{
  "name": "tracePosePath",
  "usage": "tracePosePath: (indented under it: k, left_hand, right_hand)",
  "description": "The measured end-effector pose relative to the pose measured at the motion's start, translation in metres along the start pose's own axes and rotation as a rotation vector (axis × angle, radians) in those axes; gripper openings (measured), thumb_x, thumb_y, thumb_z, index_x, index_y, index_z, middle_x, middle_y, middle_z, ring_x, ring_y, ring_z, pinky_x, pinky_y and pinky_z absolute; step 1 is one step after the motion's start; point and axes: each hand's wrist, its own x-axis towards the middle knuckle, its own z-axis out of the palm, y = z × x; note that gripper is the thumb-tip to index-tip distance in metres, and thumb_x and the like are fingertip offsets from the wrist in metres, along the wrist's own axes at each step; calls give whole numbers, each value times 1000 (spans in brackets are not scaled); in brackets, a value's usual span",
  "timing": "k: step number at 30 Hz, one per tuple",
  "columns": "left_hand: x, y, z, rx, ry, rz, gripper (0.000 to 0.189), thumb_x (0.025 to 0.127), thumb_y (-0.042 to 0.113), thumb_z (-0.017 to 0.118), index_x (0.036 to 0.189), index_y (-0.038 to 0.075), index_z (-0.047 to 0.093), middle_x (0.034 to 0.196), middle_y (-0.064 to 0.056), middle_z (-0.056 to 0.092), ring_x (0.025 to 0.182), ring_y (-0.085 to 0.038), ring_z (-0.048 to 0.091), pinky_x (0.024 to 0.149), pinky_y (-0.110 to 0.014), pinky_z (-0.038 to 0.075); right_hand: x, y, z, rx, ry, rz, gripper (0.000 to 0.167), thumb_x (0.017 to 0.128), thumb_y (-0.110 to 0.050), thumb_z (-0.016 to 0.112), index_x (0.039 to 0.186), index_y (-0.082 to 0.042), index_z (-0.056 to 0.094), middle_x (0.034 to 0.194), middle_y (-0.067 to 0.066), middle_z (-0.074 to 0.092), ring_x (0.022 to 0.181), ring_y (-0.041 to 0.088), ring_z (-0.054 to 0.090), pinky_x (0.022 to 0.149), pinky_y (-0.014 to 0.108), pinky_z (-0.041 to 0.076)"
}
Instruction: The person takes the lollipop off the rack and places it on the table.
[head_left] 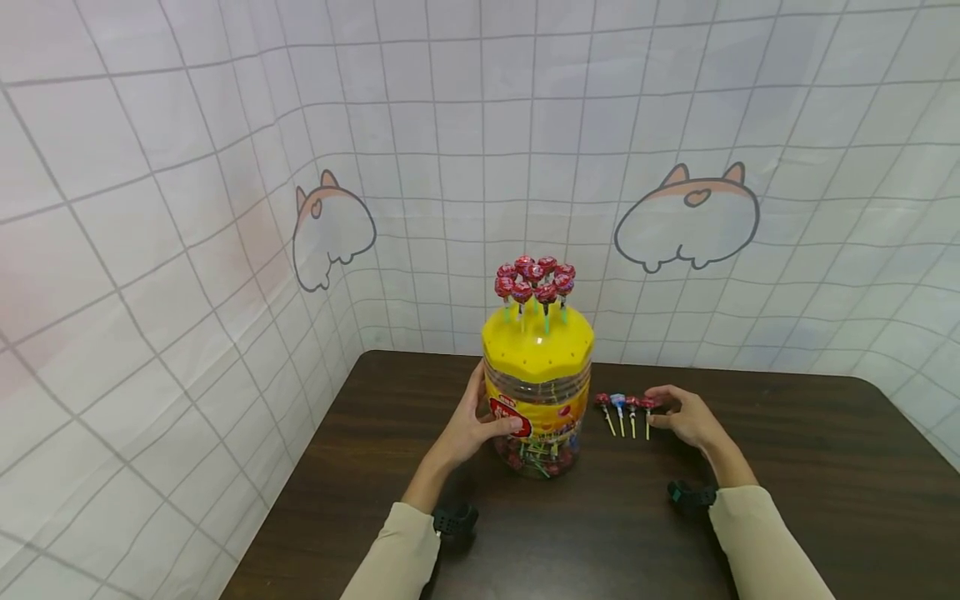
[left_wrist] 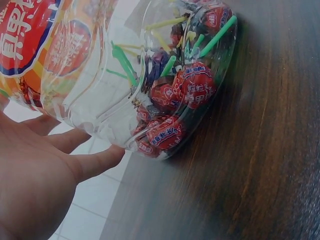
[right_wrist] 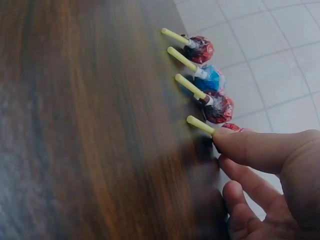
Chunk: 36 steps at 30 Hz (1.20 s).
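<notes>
A clear plastic lollipop jar (head_left: 564, 414) with a yellow lid (head_left: 536, 358) stands upright on the table. Several red-wrapped lollipops (head_left: 546, 293) stick up from the lid, and more lollipops (left_wrist: 197, 85) lie inside at the bottom. My left hand (head_left: 467, 429) holds the jar's left side, thumb on the label and fingers round behind. To the right of the jar, my right hand (head_left: 693, 421) pinches the rightmost lollipop (right_wrist: 201, 125) of a short row, thumb over its stick near the candy. Beside it lie two red lollipops and a blue lollipop (right_wrist: 212, 79).
The dark wooden table (head_left: 592, 533) ends at a back edge just beyond the jar and the row. Behind and to the left hangs a white grid-patterned curtain (head_left: 450, 108) with cartoon animal drawings. Each wrist wears a black strap device (head_left: 456, 518).
</notes>
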Motion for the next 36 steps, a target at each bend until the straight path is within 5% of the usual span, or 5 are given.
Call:
tracePosePath:
  k: [16, 20, 26, 36]
  left_hand:
    - [-1, 0, 0, 11, 9, -39, 102, 90, 39, 79, 161, 47, 7, 161, -4, 34, 138, -27, 46, 112, -56, 46]
    - [-1, 0, 0, 6, 6, -32, 102, 90, 39, 79, 161, 47, 7, 160, -5, 35, 137, -27, 46, 112, -56, 46]
    - [0, 1, 0, 21, 15, -33, 102, 89, 40, 79, 161, 48, 7, 159, -4, 36, 137, -27, 46, 113, -57, 45]
    - [0, 0, 1, 15, 20, -40, 104, 87, 45, 80, 161, 48, 8, 161, -4, 33, 138, -28, 45, 114, -60, 42]
  right_hand:
    - [-6, -15, -16, 104, -16, 33, 56, 101, -27, 66, 147, -1, 48, 141, 30, 51, 128, 45, 50, 100, 59, 46]
    - [-9, -48, -30, 92, 12, -32, 53, 104, -31, 61, 147, -4, 49, 140, 26, 54, 124, 37, 55, 100, 56, 48]
    - [-11, -120, -47, 89, 10, -179, 46, 104, -39, 60, 141, -12, 57, 127, 14, 63, 107, 14, 63, 91, 32, 54]
    - [-19, -220, -42, 132, 80, -458, 32, 103, -23, 64, 132, -12, 63, 120, 10, 69, 100, 15, 67, 85, 18, 55]
